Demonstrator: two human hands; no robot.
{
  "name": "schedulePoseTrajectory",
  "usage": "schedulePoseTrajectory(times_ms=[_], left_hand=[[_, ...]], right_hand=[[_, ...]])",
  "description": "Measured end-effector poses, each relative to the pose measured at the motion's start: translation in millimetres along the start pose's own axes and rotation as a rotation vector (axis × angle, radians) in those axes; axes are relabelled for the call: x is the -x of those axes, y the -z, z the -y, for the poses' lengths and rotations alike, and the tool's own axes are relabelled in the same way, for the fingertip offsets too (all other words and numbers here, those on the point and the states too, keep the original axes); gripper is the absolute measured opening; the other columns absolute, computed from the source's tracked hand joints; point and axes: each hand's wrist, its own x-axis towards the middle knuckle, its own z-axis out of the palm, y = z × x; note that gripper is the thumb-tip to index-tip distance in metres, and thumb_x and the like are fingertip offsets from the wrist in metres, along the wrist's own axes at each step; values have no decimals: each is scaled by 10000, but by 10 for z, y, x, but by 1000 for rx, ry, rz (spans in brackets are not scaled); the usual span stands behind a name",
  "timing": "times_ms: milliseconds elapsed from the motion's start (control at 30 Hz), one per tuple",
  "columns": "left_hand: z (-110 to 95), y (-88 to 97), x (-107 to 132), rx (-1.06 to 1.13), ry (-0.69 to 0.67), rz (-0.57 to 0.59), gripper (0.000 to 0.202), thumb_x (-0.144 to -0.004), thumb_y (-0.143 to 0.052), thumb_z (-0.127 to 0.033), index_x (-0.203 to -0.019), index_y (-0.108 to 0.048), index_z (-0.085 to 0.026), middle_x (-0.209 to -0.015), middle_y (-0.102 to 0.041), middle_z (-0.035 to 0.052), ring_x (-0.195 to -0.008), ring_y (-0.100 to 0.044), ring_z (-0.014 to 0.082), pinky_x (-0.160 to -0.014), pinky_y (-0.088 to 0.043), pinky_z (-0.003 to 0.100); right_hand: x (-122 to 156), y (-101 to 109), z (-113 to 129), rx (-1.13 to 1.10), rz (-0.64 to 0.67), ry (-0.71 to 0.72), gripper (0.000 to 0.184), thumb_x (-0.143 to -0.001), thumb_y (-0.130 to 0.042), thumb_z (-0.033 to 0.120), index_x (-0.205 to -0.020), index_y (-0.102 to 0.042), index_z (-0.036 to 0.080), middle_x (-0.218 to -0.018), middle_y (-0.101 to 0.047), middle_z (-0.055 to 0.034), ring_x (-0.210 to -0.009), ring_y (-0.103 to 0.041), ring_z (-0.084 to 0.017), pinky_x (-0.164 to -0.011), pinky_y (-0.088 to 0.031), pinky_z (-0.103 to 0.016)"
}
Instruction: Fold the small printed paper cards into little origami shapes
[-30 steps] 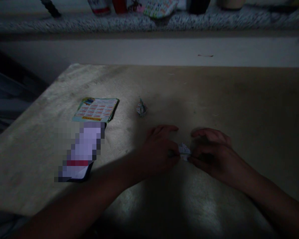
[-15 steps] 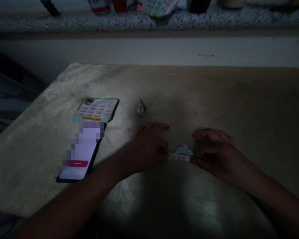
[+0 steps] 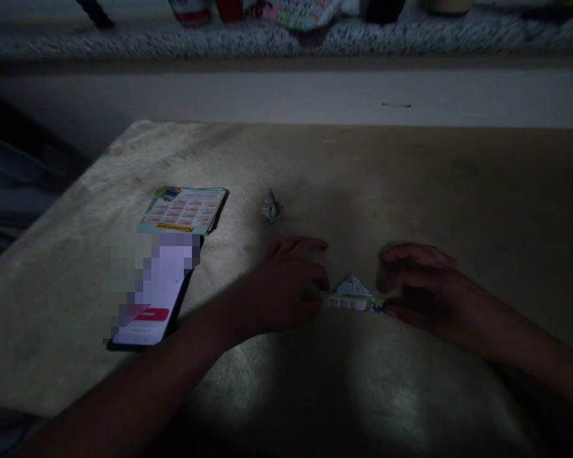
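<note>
A small folded piece of printed paper (image 3: 352, 295) lies on the beige table (image 3: 410, 178), stretched flat and wide with a peak in its middle. My left hand (image 3: 289, 286) pinches its left end with closed fingers. My right hand (image 3: 423, 289) pinches its right end, fingers curled. Another small folded paper figure (image 3: 271, 207) stands alone on the table just beyond my left hand.
A stack of printed paper sheets (image 3: 185, 210) lies at the left, with a lit phone (image 3: 155, 292) just in front of it. Beyond the table's far edge is a pale floor and a shaggy rug (image 3: 286, 38) with cups and other items.
My hands have moved apart, each holding one end of the folded paper. The paper has been pulled from a small bunched shape into a wider, flatter one.
</note>
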Motion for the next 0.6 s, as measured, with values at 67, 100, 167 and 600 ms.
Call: schedulePoseTrajectory(times_ms=[67, 100, 167, 600], left_hand=[[-3, -2, 1, -1, -8, -2, 212, -769, -731, -205, -970, -740, -273, -1501, -466, 60, -1402, -400, 304, -1124, -303, 534], [-5, -4, 1, 1, -10, -6, 217, -767, -730, -204, -973, -739, -272, -1500, -467, 60, -1401, -402, 300, -1126, -301, 532], [-7, -11, -2, 5, -11, -9, 224, -766, -725, -205, -980, -737, -271, -1496, -472, 61, -1402, -403, 294, -1130, -298, 525], [-29, -62, -14, 29, -10, -28, 287, -707, -731, -183, -986, -727, -250, -1508, -461, 78, -1414, -383, 305, -1162, -270, 536]], right_hand=[[-2, 18, 2, -11, 2, -2, 141, -812, -731, 301, -951, -705, 307, -1273, -595, -64, -1267, -533, -327, -1017, -422, -560], [-3, 24, 4, -19, 1, -4, 143, -813, -726, 297, -954, -705, 307, -1273, -596, -66, -1267, -533, -328, -1015, -426, -562], [-5, 31, 7, -30, 4, -4, 150, -812, -723, 288, -960, -702, 307, -1280, -591, -68, -1277, -527, -327, -1018, -428, -563], [-16, -3, 43, -2, 6, 28, 235, -777, -710, 221, -997, -697, 301, -1273, -595, -63, -1297, -517, -326, -1048, -403, -557]])
